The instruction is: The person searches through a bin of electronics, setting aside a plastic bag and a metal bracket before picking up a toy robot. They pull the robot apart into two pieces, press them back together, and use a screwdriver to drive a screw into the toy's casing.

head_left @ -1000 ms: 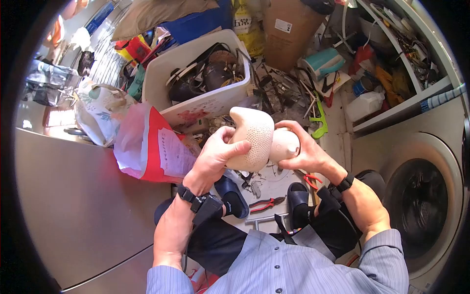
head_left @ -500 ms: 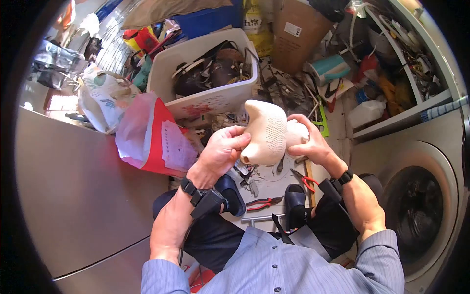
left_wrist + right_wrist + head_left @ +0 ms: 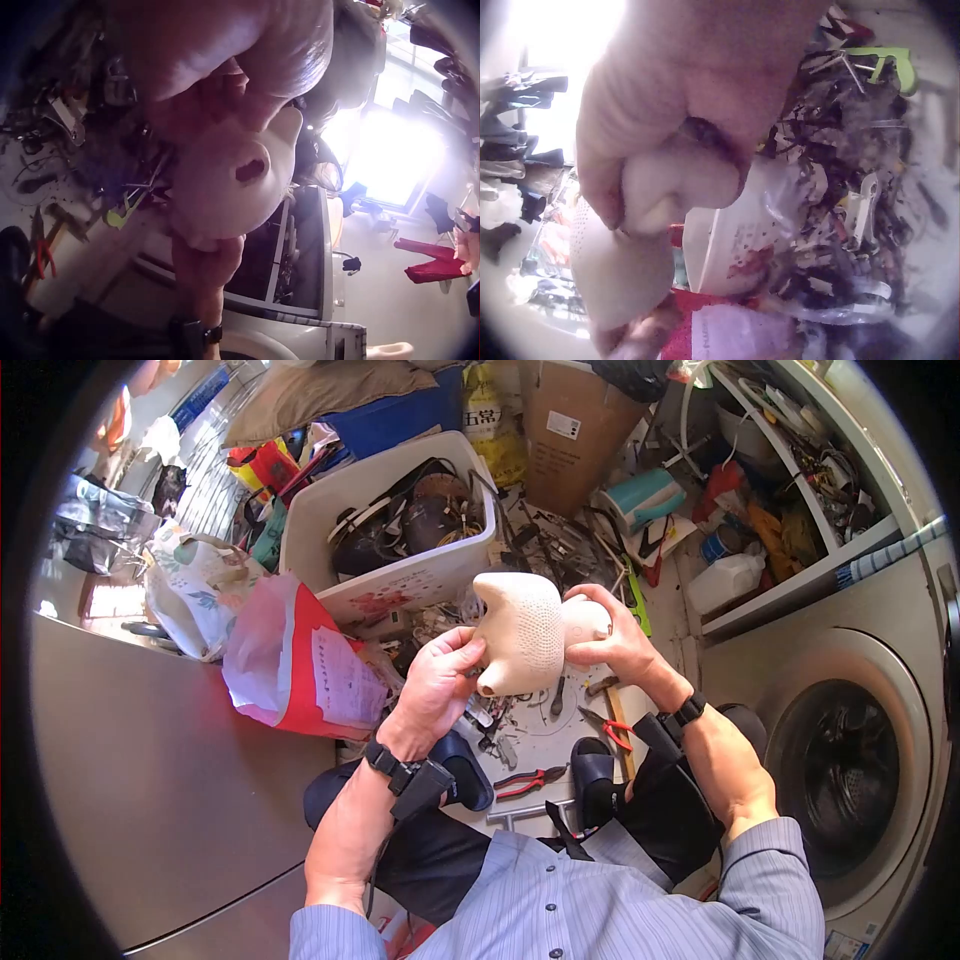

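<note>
A cream-coloured object [image 3: 525, 630] with rows of small holes, stubby projections and a smaller rounded end [image 3: 585, 622] is held up between both hands. My left hand [image 3: 435, 680] pinches its left side, thumb beside the lower stub. Around the rounded end, the fingers and thumb of my right hand [image 3: 622, 640] are curled. In the left wrist view, a dark, ragged opening shows in the tip of one stub [image 3: 251, 171]. In the right wrist view, my right hand [image 3: 697, 97] covers part of the rounded end [image 3: 667, 187].
Below lie red-handled pliers [image 3: 530, 782], a second red-handled tool [image 3: 610, 730] and a hammer [image 3: 618, 720]. Behind stands a white bin [image 3: 400, 595] of dark items, with scattered scraps beside it. A red and white bag [image 3: 310, 670] is at left, a washing machine [image 3: 860, 780] at right.
The cream object has turned, so the lower stub and its opening now show. My left thumb has shifted from the perforated face towards that stub; my right hand keeps its grip on the rounded end.
</note>
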The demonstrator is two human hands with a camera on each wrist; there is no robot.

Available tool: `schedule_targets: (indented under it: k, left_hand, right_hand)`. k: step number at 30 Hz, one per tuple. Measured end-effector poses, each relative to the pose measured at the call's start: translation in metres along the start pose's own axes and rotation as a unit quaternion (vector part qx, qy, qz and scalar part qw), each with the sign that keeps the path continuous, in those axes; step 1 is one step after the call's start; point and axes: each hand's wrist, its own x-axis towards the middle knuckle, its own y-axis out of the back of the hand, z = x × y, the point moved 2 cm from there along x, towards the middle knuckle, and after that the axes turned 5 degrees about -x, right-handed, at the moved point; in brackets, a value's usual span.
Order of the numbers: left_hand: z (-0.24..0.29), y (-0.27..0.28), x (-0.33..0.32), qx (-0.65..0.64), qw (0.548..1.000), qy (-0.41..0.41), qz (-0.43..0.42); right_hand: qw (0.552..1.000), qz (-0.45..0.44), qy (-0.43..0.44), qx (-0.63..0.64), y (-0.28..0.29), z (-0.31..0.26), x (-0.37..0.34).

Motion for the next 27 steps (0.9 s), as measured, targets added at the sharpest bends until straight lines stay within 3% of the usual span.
schedule_targets:
  k: [7,11,17,19,27]
  left_hand:
    - [0.007,-0.026,-0.021,0.126,0.988,0.004,-0.086]
    - [-0.007,-0.013,-0.017,0.165,0.986,-0.025,-0.028]
    - [-0.009,-0.011,-0.009,0.188,0.981,-0.054,-0.007]
    - [-0.008,-0.007,-0.009,0.195,0.979,-0.066,-0.003]
    - [-0.011,-0.017,-0.01,0.183,0.982,-0.044,-0.021]
  right_hand:
    - [0.996,-0.004,-0.006,0.094,0.012,0.014,0.0]
    - [0.991,-0.01,-0.042,0.127,0.006,0.015,0.0]
    - [1.0,0.016,-0.006,0.025,0.005,0.008,0.003]
    - [0.996,0.042,0.023,-0.081,0.006,-0.007,-0.002]
    - [0.987,0.086,0.074,-0.114,0.007,-0.01,-0.01]
